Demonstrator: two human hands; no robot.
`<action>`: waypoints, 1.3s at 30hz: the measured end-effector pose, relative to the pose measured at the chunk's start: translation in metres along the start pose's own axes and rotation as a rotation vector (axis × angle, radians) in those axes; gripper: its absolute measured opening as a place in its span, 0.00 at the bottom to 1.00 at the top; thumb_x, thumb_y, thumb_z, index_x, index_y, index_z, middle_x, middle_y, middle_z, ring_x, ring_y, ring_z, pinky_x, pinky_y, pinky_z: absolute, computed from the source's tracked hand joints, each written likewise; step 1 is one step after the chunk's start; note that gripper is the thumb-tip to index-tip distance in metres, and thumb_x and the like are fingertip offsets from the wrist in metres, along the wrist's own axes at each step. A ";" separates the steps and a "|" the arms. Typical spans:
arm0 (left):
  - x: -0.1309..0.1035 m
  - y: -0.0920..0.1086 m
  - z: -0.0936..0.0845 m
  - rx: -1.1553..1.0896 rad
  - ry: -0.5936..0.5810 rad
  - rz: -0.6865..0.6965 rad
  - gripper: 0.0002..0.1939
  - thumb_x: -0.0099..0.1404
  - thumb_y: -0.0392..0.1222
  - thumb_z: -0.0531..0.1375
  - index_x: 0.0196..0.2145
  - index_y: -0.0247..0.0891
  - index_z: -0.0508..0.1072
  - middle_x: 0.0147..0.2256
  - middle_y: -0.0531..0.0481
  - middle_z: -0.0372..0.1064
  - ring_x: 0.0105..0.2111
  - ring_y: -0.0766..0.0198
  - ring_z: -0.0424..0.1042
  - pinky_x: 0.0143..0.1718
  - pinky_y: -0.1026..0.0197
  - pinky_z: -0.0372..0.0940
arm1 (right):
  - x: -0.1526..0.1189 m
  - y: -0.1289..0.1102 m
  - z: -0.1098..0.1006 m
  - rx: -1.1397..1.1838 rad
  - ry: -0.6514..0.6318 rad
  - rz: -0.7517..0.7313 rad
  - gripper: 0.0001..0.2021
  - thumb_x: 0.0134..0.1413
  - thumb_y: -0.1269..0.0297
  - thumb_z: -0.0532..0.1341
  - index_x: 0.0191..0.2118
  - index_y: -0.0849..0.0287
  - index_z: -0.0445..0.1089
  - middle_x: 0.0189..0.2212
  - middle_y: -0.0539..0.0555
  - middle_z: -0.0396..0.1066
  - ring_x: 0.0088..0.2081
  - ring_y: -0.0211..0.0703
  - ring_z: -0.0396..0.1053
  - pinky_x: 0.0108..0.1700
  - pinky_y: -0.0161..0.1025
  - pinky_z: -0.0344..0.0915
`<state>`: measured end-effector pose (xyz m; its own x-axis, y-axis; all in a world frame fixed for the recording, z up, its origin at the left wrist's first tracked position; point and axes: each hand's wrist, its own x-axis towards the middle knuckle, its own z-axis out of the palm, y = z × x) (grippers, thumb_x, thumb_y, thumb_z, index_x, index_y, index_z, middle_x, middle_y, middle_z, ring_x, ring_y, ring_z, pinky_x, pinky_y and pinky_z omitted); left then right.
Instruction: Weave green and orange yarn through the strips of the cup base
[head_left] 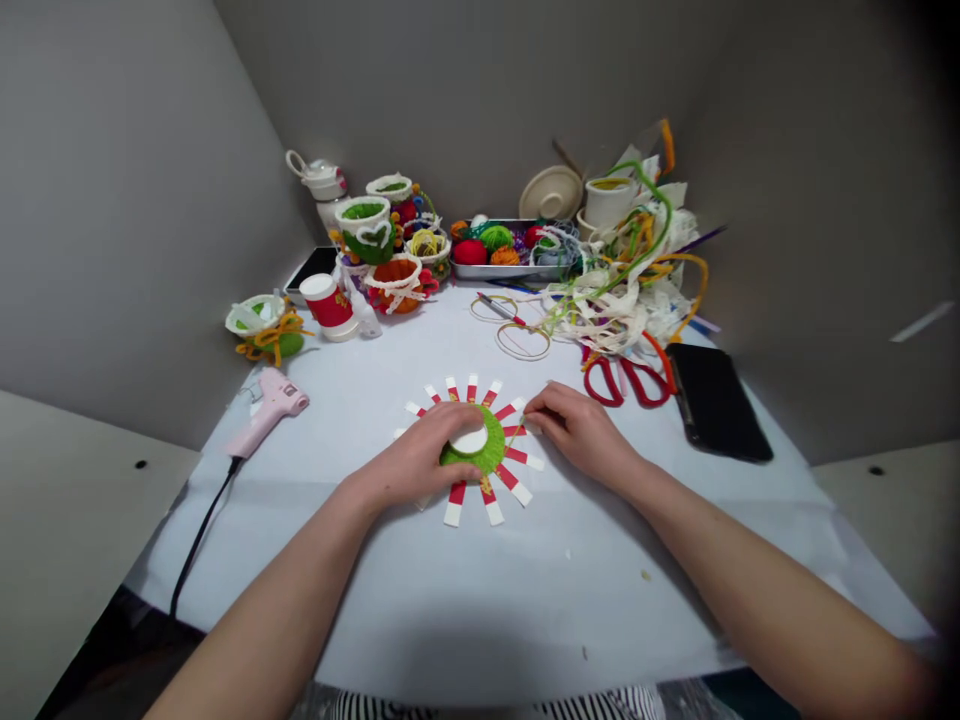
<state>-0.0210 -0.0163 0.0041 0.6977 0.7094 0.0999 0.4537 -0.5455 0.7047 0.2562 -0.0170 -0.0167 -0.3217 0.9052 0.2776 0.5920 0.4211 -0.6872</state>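
Note:
A cut paper cup (514, 487) lies at the middle of the table, its red-and-white strips spread out like rays. Green yarn (491, 448) is wound in a ring around its white round base (469, 440). My left hand (421, 455) rests on the ring's left side, thumb and fingers apart around the base, gripping the cup. Just right of the strips, my right hand (574, 425) pinches a thin yarn end that runs to the green ring.
A pink glue gun (266, 410) with a black cord lies left. Red-handled scissors (628, 383) and a black phone (718, 402) are at right. Behind stand decorated cups (365, 230), a yarn tray (514, 270) and a heap of cords (615, 300). A red-white cup (328, 305) stands back left.

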 end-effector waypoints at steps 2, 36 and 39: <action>0.001 0.000 0.004 0.018 0.033 -0.008 0.24 0.67 0.39 0.69 0.57 0.45 0.67 0.60 0.44 0.70 0.62 0.47 0.68 0.64 0.38 0.65 | 0.001 -0.001 0.002 0.008 0.009 0.000 0.07 0.67 0.67 0.60 0.35 0.56 0.73 0.35 0.54 0.73 0.38 0.46 0.71 0.42 0.42 0.65; 0.014 0.003 0.007 0.051 0.033 0.006 0.24 0.66 0.38 0.70 0.56 0.44 0.67 0.62 0.42 0.68 0.63 0.47 0.66 0.64 0.37 0.64 | -0.019 -0.030 -0.020 -0.247 -0.335 -0.175 0.11 0.67 0.75 0.58 0.37 0.58 0.77 0.35 0.54 0.74 0.38 0.44 0.69 0.41 0.41 0.61; 0.013 -0.002 0.007 0.030 0.033 0.038 0.25 0.65 0.38 0.71 0.56 0.45 0.67 0.61 0.42 0.68 0.63 0.47 0.66 0.64 0.37 0.64 | -0.022 -0.035 -0.023 -0.261 -0.381 -0.191 0.12 0.66 0.75 0.57 0.35 0.58 0.76 0.34 0.54 0.73 0.37 0.44 0.69 0.40 0.42 0.60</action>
<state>-0.0091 -0.0094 -0.0004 0.6963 0.7019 0.1500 0.4440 -0.5855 0.6783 0.2598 -0.0504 0.0164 -0.6610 0.7457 0.0837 0.6454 0.6219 -0.4435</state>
